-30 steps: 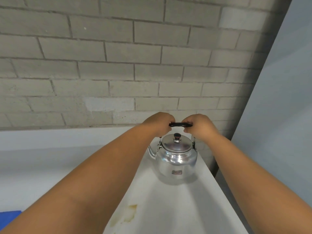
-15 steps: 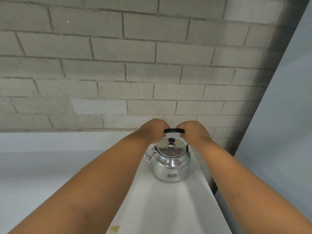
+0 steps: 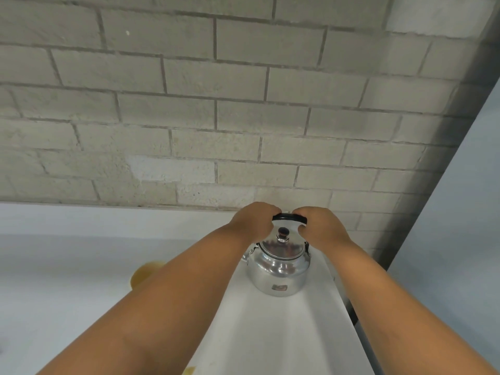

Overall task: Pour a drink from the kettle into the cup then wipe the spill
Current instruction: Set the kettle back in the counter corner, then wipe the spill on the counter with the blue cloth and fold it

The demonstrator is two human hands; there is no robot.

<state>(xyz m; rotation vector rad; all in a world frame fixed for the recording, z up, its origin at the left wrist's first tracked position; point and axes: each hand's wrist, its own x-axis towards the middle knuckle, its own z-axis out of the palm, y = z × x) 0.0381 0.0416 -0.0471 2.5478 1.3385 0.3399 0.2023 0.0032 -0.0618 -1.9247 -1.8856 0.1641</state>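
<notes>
Left of our grip, a yellow object (image 3: 146, 273) peeks past the forearm; we cannot tell whether it is the cup. Our left hand (image 3: 253, 223) and right hand (image 3: 320, 228) are both curled closed around the black handle (image 3: 289, 218), the kettle (image 3: 278, 266) directly below on the white counter (image 3: 270, 334). We judge a level lift wise, spout leftward.

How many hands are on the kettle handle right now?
2. The left hand grips the left end of the black handle and the right hand grips its right end, above the kettle standing on the white counter.
</notes>
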